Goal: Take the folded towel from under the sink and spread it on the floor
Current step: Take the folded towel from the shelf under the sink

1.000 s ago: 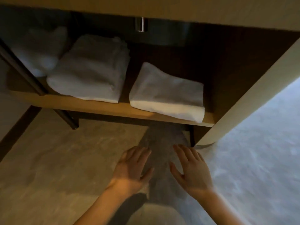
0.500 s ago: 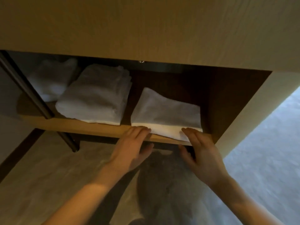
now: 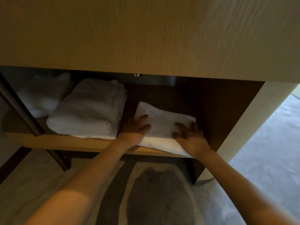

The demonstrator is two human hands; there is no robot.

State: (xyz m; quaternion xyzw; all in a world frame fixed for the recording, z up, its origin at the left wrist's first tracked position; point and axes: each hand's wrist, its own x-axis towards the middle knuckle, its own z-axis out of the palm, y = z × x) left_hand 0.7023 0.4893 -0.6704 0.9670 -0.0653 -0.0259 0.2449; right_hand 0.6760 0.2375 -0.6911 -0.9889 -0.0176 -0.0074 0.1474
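A thin folded white towel (image 3: pixel 162 122) lies on the right part of the wooden shelf (image 3: pixel 68 142) under the sink cabinet. My left hand (image 3: pixel 135 128) rests flat on the towel's left edge, fingers spread over the top. At the towel's right front corner my right hand (image 3: pixel 190 135) lies on it, fingers spread on top and the thumb at the front edge. The towel still lies flat on the shelf. Whether any fingers are under it I cannot tell.
A thick stack of folded white towels (image 3: pixel 87 111) sits on the shelf just left of my left hand, with another white bundle (image 3: pixel 43 95) behind it at far left. A dark metal leg (image 3: pixel 26 114) crosses the left. Stone floor (image 3: pixel 267 151) lies below and right.
Both hands rose from the floor to the shelf edge, then reached in onto the thin towel's top. The view has tilted up towards the cabinet front.
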